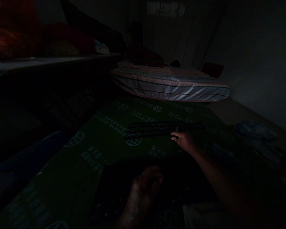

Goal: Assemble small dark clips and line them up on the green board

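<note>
The dark strips (pixel 152 130) run left-right ahead of the left hand (pixel 146 184), its grip unclear, while the nearer right hand (pixel 184 142) pinches the closest one's right end.

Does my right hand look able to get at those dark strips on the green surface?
Probably yes: your right hand is at the near edge of the dark strips, with nothing visible in between, though dimness hides whether it grips one.
</note>
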`<state>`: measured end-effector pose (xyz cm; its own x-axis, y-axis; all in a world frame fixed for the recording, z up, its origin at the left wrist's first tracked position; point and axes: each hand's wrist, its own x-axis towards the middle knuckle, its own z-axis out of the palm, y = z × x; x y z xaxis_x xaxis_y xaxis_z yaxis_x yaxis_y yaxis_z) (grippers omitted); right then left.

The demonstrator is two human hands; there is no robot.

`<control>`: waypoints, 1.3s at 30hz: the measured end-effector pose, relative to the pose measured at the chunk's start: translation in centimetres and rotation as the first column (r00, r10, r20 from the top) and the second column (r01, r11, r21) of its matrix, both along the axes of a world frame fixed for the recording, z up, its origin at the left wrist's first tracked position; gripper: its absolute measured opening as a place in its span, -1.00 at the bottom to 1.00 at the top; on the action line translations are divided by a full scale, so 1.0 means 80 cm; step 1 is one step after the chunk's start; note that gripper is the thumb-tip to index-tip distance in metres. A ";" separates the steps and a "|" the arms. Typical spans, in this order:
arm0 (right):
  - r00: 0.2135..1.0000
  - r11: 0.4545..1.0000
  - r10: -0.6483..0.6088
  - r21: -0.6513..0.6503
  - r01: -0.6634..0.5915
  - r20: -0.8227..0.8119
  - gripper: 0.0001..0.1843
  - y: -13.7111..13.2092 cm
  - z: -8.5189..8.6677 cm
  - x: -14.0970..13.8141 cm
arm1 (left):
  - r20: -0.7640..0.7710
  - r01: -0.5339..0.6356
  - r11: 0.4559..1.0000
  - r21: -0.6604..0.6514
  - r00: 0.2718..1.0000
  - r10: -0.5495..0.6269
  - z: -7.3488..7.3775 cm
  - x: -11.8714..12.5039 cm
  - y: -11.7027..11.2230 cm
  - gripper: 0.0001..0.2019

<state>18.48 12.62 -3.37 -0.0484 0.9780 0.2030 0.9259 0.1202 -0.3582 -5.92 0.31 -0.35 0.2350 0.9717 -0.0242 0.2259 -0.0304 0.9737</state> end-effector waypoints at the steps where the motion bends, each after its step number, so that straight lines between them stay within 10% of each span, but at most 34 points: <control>1: 1.000 1.000 -0.002 -0.007 0.002 -0.002 -0.72 0.003 -0.001 0.000 | -0.012 0.003 1.000 0.008 1.000 -0.003 -0.001 0.000 0.000 -0.76; 39: 0.998 0.997 0.023 -0.070 -0.027 -0.067 -0.69 0.030 -0.004 0.002 | -0.146 0.061 0.997 0.051 0.988 -0.053 -0.007 -0.003 -0.004 -0.84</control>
